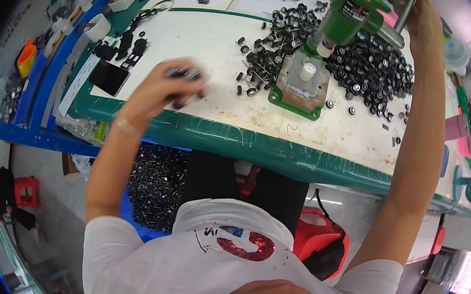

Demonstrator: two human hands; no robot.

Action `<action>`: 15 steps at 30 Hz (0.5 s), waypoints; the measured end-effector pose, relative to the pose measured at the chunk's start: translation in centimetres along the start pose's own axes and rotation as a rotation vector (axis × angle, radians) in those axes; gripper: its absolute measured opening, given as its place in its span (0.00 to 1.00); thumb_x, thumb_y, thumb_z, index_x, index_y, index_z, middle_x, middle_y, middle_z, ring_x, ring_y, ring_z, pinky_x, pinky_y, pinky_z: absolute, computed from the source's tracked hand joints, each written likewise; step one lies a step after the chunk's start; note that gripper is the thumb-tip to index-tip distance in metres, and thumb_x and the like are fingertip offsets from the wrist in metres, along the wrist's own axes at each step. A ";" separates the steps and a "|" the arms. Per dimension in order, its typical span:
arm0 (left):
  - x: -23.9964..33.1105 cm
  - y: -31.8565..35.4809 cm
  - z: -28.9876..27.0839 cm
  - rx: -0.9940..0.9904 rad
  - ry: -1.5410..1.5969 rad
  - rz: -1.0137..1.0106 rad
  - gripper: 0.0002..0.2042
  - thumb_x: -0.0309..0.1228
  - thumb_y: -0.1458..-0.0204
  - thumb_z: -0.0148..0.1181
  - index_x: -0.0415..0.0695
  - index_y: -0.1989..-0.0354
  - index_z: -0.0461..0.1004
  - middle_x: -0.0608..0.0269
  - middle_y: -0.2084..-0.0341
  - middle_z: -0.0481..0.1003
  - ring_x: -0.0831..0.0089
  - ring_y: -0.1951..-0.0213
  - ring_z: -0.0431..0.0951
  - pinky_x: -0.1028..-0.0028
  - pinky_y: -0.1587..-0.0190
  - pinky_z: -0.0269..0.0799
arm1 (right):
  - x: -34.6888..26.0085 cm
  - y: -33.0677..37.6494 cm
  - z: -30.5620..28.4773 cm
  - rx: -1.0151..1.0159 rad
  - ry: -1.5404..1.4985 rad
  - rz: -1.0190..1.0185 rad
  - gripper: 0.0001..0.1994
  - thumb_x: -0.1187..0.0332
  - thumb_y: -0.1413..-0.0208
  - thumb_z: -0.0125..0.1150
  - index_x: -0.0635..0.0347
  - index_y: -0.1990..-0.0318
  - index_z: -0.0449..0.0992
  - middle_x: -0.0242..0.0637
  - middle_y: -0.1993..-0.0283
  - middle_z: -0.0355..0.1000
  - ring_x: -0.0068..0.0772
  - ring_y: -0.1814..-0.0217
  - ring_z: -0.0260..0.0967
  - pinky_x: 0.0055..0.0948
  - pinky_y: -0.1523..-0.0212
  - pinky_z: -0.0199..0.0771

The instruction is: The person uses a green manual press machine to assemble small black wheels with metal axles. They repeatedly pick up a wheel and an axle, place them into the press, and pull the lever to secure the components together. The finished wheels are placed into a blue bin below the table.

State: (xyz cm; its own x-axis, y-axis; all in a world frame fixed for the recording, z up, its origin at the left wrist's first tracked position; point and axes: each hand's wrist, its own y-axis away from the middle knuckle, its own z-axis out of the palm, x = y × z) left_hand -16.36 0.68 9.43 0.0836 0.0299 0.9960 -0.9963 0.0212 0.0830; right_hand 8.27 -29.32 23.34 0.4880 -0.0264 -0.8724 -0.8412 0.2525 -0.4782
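Small black wheels (184, 74) are gripped in my left hand (164, 88), blurred enough that from here I cannot count them or make out every finger. I have that hand above the white tabletop (213, 34), near its front edge and well to the left of the green arbor press (342, 23). At the top of my view, my right hand (422, 23) is closed around the metal lever (405, 15), partly cut off by the upper edge. A white cylindrical fixture (307, 71) stands upright on the press base (287, 102), apart from both hands. I see a heap of loose wheels (371, 75) just right of the press, and a heap of wheels with axles (263, 60) on its left. A black smartphone (110, 77) lies near the tabletop's left end.
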 end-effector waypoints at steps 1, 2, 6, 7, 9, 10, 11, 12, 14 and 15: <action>0.4 3.7 -1.9 0.068 -0.166 -0.176 0.09 0.25 0.56 0.65 0.39 0.65 0.77 0.63 0.77 0.76 0.84 0.79 0.69 0.83 0.75 0.64 | 0.2 2.2 0.4 -0.007 0.048 -0.031 0.10 0.58 0.40 0.55 0.52 0.69 0.68 0.22 0.81 0.56 0.14 0.84 0.51 0.15 0.82 0.49; 0.4 5.4 -3.5 0.018 -0.319 -0.218 0.10 0.24 0.57 0.66 0.39 0.64 0.77 0.64 0.75 0.76 0.83 0.76 0.71 0.82 0.73 0.66 | 0.7 1.7 -3.5 -0.118 0.110 -0.111 0.11 0.58 0.40 0.54 0.56 0.63 0.72 0.24 0.77 0.60 0.15 0.79 0.56 0.17 0.78 0.56; -2.1 13.3 -9.5 -0.003 -0.944 -0.358 0.14 0.24 0.62 0.68 0.41 0.62 0.78 0.61 0.67 0.79 0.72 0.68 0.78 0.74 0.62 0.72 | 6.1 3.5 -10.2 -0.384 0.348 -0.001 0.13 0.59 0.41 0.57 0.62 0.62 0.75 0.26 0.76 0.65 0.15 0.77 0.59 0.18 0.75 0.59; -2.9 15.2 -10.3 0.031 -1.216 -0.253 0.14 0.24 0.61 0.68 0.41 0.62 0.78 0.60 0.65 0.79 0.70 0.67 0.79 0.73 0.61 0.72 | 7.1 4.5 -11.4 -0.457 0.459 0.072 0.15 0.57 0.40 0.55 0.60 0.56 0.76 0.23 0.74 0.66 0.14 0.75 0.60 0.18 0.72 0.63; -3.0 15.4 -10.1 0.067 -1.397 -0.155 0.15 0.25 0.60 0.67 0.41 0.61 0.78 0.57 0.62 0.79 0.66 0.65 0.80 0.70 0.58 0.72 | 9.2 6.8 -13.0 -0.564 0.469 0.055 0.13 0.59 0.42 0.59 0.59 0.59 0.77 0.25 0.75 0.68 0.14 0.75 0.62 0.18 0.76 0.61; -2.2 14.0 -9.0 0.077 -1.311 -0.176 0.15 0.26 0.60 0.67 0.41 0.60 0.78 0.56 0.61 0.79 0.65 0.63 0.80 0.69 0.57 0.72 | 9.8 8.1 -13.2 -0.598 0.563 0.074 0.11 0.61 0.42 0.60 0.57 0.59 0.77 0.24 0.75 0.68 0.14 0.75 0.62 0.17 0.75 0.62; -1.8 12.3 -7.8 0.085 -1.222 -0.190 0.15 0.26 0.59 0.67 0.41 0.59 0.78 0.55 0.60 0.79 0.63 0.61 0.80 0.67 0.56 0.72 | 9.7 9.5 -13.2 -0.669 0.562 0.106 0.10 0.64 0.44 0.61 0.58 0.58 0.77 0.27 0.74 0.70 0.18 0.74 0.65 0.20 0.72 0.65; -1.5 10.2 -6.4 0.101 -1.104 -0.183 0.15 0.27 0.57 0.66 0.41 0.58 0.78 0.56 0.62 0.79 0.66 0.62 0.79 0.69 0.57 0.72 | 11.1 10.3 -13.6 -0.714 0.571 -0.022 0.10 0.65 0.46 0.62 0.58 0.58 0.77 0.30 0.71 0.72 0.22 0.72 0.68 0.22 0.70 0.68; -1.2 5.8 -3.1 0.123 -0.934 -0.116 0.14 0.27 0.54 0.64 0.42 0.56 0.78 0.60 0.65 0.79 0.71 0.63 0.78 0.73 0.60 0.72 | 12.9 12.1 -13.9 -0.770 0.644 -0.192 0.12 0.67 0.48 0.63 0.59 0.57 0.76 0.35 0.64 0.74 0.31 0.68 0.72 0.26 0.65 0.71; -1.4 3.6 -1.4 0.130 -0.880 -0.057 0.14 0.27 0.53 0.63 0.42 0.56 0.78 0.62 0.67 0.78 0.74 0.65 0.76 0.75 0.62 0.71 | 12.8 13.2 -13.5 -0.781 0.708 -0.234 0.13 0.68 0.49 0.63 0.58 0.56 0.76 0.37 0.60 0.74 0.35 0.66 0.73 0.29 0.63 0.73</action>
State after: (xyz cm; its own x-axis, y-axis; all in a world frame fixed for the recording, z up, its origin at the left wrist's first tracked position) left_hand -20.03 2.14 8.30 0.1414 -0.7472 0.6493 -0.9899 -0.1158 0.0824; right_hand 0.27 -39.37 4.50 0.6213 -0.6103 -0.4914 -0.7828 -0.5115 -0.3544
